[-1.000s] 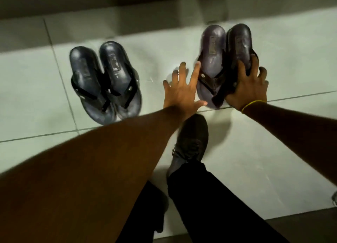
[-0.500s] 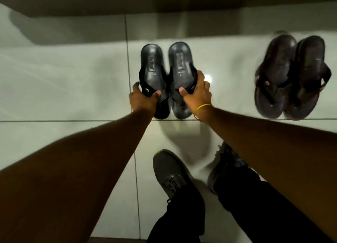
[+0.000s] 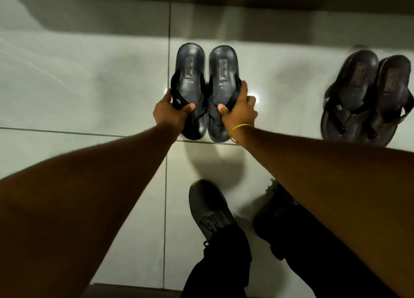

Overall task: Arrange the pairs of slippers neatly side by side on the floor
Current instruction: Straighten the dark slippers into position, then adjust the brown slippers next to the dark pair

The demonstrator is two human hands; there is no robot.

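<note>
Slippers, black pair: two flat sandals lying on the pale tiled floor, soles down, heels pointing away from the person, toes toward them. The two stand parallel and just beside each other, a thin gap between, straddling neither far from nor square to the tile joint that runs under their toe ends. Position reads as near-final; the grip looks meant for squaring them up rather than carrying.

Left hand: clamped on the outer edge and strap of the left slipper, thumb over the strap, fingers wrapped round the side. Likely steadies that slipper so it keeps its line.

Right hand: clamped on the outer edge of the right slipper, thumb on the strap, index finger stretched along the rim. A yellow band circles the wrist. The two hands press inward from opposite sides, which would bring the pair together.

Slippers, brown pair: on the floor well apart to the right, side by side and touching, tilted slightly from the black pair's line. No hand on them; judged already set.

Shoes: the person's own dark shoes, near the bottom, standing behind the black pair.
</note>
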